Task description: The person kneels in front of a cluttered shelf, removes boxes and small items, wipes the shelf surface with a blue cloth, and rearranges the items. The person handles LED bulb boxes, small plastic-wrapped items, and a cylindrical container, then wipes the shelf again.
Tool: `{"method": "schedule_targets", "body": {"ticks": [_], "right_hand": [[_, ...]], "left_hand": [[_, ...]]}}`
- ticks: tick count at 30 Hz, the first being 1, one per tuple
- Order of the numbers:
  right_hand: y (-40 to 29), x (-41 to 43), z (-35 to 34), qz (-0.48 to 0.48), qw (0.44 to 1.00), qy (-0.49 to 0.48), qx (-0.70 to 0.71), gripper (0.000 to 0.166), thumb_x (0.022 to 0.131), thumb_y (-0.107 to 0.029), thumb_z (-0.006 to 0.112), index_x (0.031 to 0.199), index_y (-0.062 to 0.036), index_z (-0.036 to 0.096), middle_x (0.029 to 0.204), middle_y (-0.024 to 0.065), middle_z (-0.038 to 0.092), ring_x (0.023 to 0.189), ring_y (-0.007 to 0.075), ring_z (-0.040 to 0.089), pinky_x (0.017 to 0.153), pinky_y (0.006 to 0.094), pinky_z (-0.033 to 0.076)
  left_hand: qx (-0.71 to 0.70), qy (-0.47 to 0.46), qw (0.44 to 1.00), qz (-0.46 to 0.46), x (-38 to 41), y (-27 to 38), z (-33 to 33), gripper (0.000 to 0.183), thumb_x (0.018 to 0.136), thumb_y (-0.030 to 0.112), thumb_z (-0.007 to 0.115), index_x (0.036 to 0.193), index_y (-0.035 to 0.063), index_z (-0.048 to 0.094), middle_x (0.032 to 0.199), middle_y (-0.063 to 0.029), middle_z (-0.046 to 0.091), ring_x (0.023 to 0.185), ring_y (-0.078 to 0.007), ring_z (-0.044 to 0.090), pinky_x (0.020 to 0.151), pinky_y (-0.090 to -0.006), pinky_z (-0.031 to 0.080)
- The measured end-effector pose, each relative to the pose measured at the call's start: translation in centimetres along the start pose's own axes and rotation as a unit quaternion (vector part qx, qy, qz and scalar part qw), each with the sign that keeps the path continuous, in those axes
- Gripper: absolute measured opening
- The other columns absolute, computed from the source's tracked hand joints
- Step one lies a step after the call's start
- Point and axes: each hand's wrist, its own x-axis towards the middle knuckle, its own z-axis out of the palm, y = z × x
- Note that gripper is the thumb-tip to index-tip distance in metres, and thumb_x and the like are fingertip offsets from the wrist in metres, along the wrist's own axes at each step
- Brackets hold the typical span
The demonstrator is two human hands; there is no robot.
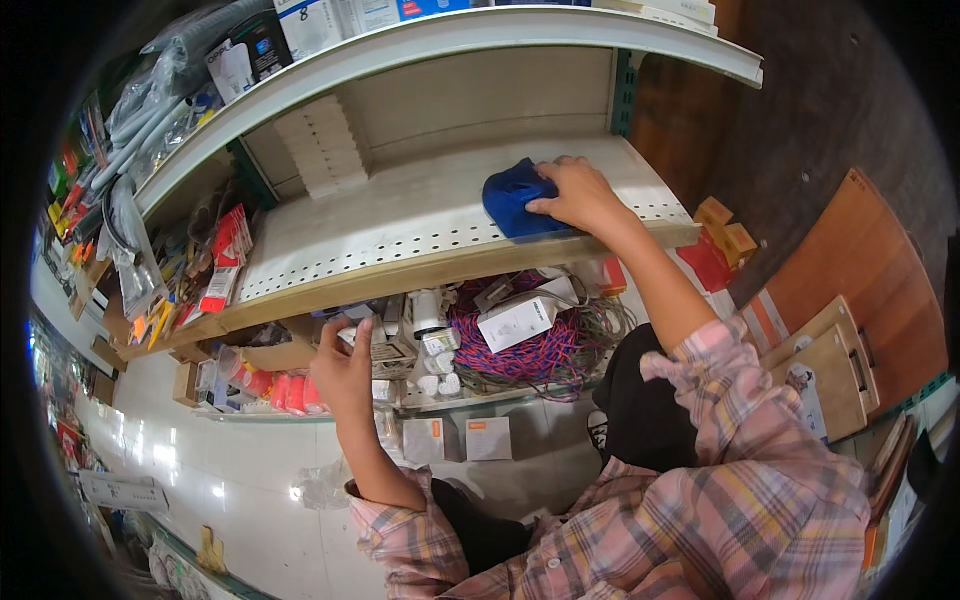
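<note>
My right hand (574,193) grips a blue cloth (514,201), which lies bunched on the right part of a white perforated metal shelf (420,180), at its front edge. My left hand (341,367) is raised in front of the shelf's edge, lower left of the cloth, with thumb and fingers apart and nothing seen in it. Towards the shelf's left end stands a stack of small white blocks or boxes (322,146). Below the shelf, a white box (517,324) rests on a heap of pink and blue cord (517,360).
An upper shelf (450,34) holding boxes overhangs this one. Packaged tools and red packets (232,236) fill the left side. Two white boxes (487,439) stand on the floor below. Wooden boards (825,360) lean at the right, near small orange boxes (731,232).
</note>
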Motion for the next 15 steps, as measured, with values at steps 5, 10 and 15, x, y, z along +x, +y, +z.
{"method": "schedule_targets", "body": {"ticks": [5, 10, 15], "right_hand": [[4.3, 4.1, 1.7, 0.044, 0.979, -0.198, 0.025, 0.041, 0.065, -0.027, 0.078, 0.097, -0.0023, 0.071, 0.098, 0.0207, 0.067, 0.096, 0.0335, 0.063, 0.084, 0.0396, 0.049], [2.9, 6.0, -1.2, 0.258, 0.773, -0.051, 0.578, 0.038, 0.081, -0.022, 0.067, 0.112, -0.0011, 0.062, 0.104, 0.0111, 0.066, 0.097, 0.0266, 0.062, 0.085, 0.0387, 0.051], [-1.4, 6.5, -3.9, 0.228, 0.601, -0.022, 0.766, 0.029, 0.092, -0.022, 0.053, 0.114, -0.0040, 0.055, 0.103, 0.0101, 0.063, 0.097, 0.0229, 0.063, 0.086, 0.0372, 0.053]], "left_hand": [[-0.021, -0.029, 0.999, 0.033, 0.2, 1.3, 1.7, 0.031, 0.082, 0.027, 0.073, 0.099, 0.0023, 0.065, 0.056, -0.0023, 0.045, 0.052, -0.0106, 0.041, 0.050, -0.0278, 0.035], [-0.081, -0.042, 0.995, 0.029, 0.1, 1.6, 2.4, 0.032, 0.083, 0.023, 0.073, 0.104, 0.0010, 0.065, 0.059, -0.0025, 0.050, 0.054, -0.0105, 0.044, 0.051, -0.0265, 0.037], [-0.314, -0.111, 0.943, -0.020, -0.4, 3.5, 4.6, 0.039, 0.085, 0.023, 0.072, 0.115, 0.0004, 0.061, 0.074, 0.0010, 0.056, 0.063, -0.0066, 0.049, 0.055, -0.0210, 0.040]]}}
